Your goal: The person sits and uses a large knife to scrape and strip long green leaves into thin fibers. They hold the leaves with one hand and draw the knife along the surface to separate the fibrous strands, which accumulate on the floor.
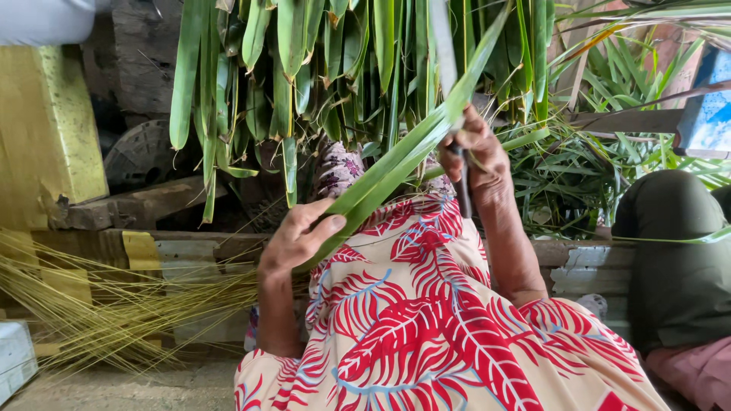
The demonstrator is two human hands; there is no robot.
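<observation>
- Left hand (298,232): fingers curled shut round the lower end of a long green leaf (396,164), thumb on top, just above the lap.
- Right hand (474,148): closed in a fist on a dark knife handle (462,190); the pale blade (442,46) points up, and the fist also meets the upper part of the leaf.
- Leaf: held slantwise between the two hands, low at the left hand, rising past the right hand toward the top of the view. It reads as folded lengthwise; whether the blade has entered it cannot be told.
- Lap: covered by a red-and-cream leaf-print cloth (426,327), directly below both hands.
- Done, as judged from the lay of things: a bundle of thin yellow ribs (99,304) lies on the ground to the left, bare of any green.
- Left, as judged: many whole green leaves (289,68) hang ahead and more lie in a heap (579,175) to the right, so the greater share appears unworked.
- Far right: another person's knee in dark green cloth (674,259), well apart from both hands.
</observation>
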